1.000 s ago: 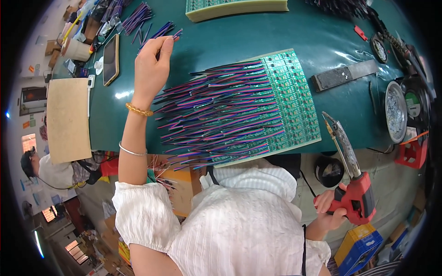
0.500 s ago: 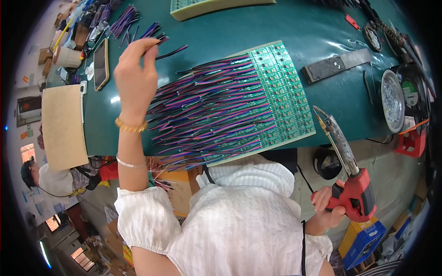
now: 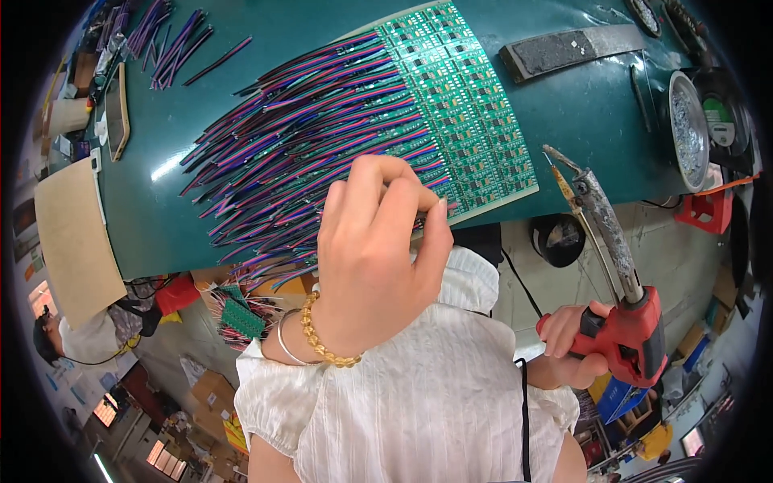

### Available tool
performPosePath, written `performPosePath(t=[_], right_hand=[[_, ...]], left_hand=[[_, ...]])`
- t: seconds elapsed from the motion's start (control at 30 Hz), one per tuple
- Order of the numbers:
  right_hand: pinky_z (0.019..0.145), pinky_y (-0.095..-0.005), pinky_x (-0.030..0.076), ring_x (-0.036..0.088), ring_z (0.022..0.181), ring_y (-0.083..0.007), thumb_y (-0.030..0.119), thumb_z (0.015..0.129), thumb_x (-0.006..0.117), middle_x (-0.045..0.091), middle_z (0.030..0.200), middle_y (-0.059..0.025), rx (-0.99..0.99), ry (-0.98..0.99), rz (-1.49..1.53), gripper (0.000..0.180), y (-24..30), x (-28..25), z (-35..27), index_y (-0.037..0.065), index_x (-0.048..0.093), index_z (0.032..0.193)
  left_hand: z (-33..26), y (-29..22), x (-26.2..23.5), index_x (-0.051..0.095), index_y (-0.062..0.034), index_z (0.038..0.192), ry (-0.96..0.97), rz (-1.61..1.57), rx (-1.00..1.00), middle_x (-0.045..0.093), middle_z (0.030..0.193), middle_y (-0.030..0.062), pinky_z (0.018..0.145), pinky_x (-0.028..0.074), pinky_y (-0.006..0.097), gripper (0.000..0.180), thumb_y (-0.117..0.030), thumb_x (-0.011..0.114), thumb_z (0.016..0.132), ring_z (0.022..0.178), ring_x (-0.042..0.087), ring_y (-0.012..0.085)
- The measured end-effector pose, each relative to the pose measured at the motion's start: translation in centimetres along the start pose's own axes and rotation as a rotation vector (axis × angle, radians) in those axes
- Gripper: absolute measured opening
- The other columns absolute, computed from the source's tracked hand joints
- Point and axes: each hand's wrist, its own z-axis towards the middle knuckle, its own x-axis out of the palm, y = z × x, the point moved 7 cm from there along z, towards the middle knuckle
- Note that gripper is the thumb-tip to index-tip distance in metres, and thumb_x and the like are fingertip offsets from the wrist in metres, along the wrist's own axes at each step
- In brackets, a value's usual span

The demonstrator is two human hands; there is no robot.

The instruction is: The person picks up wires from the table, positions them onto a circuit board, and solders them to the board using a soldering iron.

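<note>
My left hand (image 3: 378, 241) is over the near edge of a green circuit-board panel (image 3: 475, 105), thumb and fingers pinched together. Small coloured ends show at the fingertips, seemingly of a multicoloured wire that the hand mostly hides. Rows of pink, blue, green and black wires (image 3: 306, 137) extend left from the panel, fanning over the table. My right hand (image 3: 573, 346) grips the handle of a red and black soldering gun (image 3: 640, 342). Its metal tip points up and away, just right of the panel's near corner and apart from it.
Loose wires (image 3: 181, 52) lie at the far left, near a phone (image 3: 117, 113). A brown card (image 3: 72, 241) overhangs the left edge. To the right are a dark grey bar (image 3: 572, 52), a metal bowl (image 3: 688, 133) and a solder spool (image 3: 721, 121).
My left hand has come from the loose wires at the far left to the panel's near edge. The soldering gun stays in my right hand. The view has shifted.
</note>
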Motion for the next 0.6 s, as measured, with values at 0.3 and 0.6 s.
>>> performPosePath(t=[0.3, 0.6], right_hand=[[0.043, -0.0282, 0.041, 0.048, 0.041, -0.0140, 0.065, 0.084, 0.063, 0.054, 0.055, -0.0015, 0.055, 0.095, -0.002, 0.086, -0.7, -1.2, -1.3, -0.005, 0.044, 0.131], [0.061, -0.0369, 0.052, 0.063, 0.067, -0.0237, 0.041, 0.071, 0.087, 0.065, 0.075, -0.0149, 0.386, 0.032, 0.272, 0.056, -1.8, -2.3, -3.8, -0.002, 0.056, 0.089]], left_hand=[[0.4, 0.1, 0.4, 0.062, -0.0027, 0.080, -0.032, 0.099, -0.007, 0.055, 0.089, 0.0054, 0.051, 0.036, 0.026, 0.012, 0.005, 0.070, 0.076, 0.062, 0.047, 0.0119], [0.9, 0.0, 0.4, 0.062, -0.0040, 0.078, 0.002, 0.093, -0.014, 0.055, 0.088, 0.0040, 0.049, 0.034, 0.024, 0.013, 0.005, 0.070, 0.074, 0.060, 0.043, 0.0090]])
